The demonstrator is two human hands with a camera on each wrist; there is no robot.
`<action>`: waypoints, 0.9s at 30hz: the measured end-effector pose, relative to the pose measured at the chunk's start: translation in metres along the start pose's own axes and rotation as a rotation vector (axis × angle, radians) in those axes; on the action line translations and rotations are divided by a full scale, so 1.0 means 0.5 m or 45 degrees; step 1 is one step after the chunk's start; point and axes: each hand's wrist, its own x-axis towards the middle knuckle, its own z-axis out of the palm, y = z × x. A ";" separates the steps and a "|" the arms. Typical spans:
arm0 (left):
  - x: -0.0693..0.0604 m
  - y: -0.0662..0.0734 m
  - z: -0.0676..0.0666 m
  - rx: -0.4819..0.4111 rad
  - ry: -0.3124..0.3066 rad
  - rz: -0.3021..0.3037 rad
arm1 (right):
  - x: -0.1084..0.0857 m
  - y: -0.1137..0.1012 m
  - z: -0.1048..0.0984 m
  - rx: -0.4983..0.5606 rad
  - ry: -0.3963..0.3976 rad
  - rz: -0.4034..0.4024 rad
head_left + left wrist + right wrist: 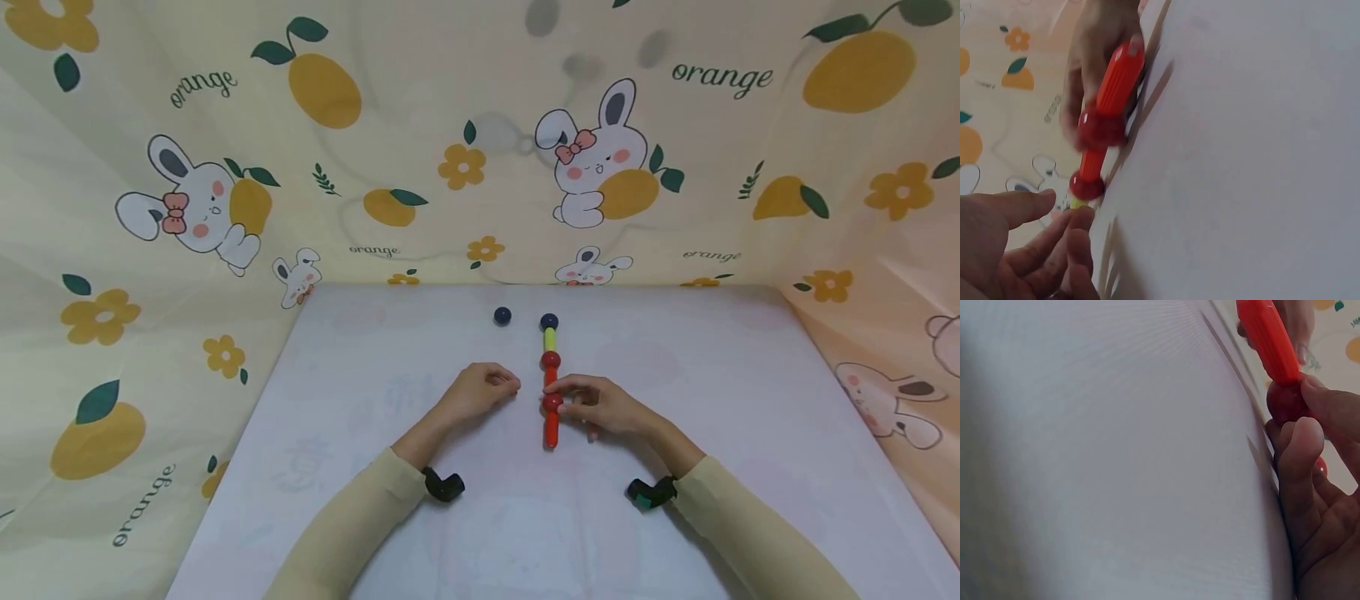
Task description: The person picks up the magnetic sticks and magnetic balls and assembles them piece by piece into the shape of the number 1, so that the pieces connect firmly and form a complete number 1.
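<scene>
A straight toy chain of sticks and balls runs away from me. It has a dark blue ball at the far end, a yellow stick, a red ball, an orange-red stick, a second red ball and another orange-red stick nearest me. My right hand pinches the nearer red ball between thumb and fingers. Left of the chain, my left hand hovers with its fingers loosely bent. In the left wrist view its thumb and fingertips are apart, with nothing visible between them.
A loose dark blue ball lies on the white table, left of the chain's far end. A patterned cloth with rabbits and oranges hangs behind the table and along its sides. Black wrist devices sit at both sleeve cuffs.
</scene>
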 end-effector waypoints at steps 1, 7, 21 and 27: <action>0.007 -0.001 -0.006 0.002 0.019 -0.004 | 0.000 0.000 0.000 -0.002 -0.001 -0.005; 0.046 -0.002 -0.030 -0.014 0.106 -0.039 | 0.002 0.001 0.000 0.014 -0.019 -0.011; 0.141 -0.021 -0.058 0.227 0.385 0.033 | -0.002 -0.003 -0.001 0.030 -0.040 -0.065; 0.175 -0.033 -0.062 0.309 0.443 0.007 | -0.001 0.003 -0.003 0.038 -0.043 -0.061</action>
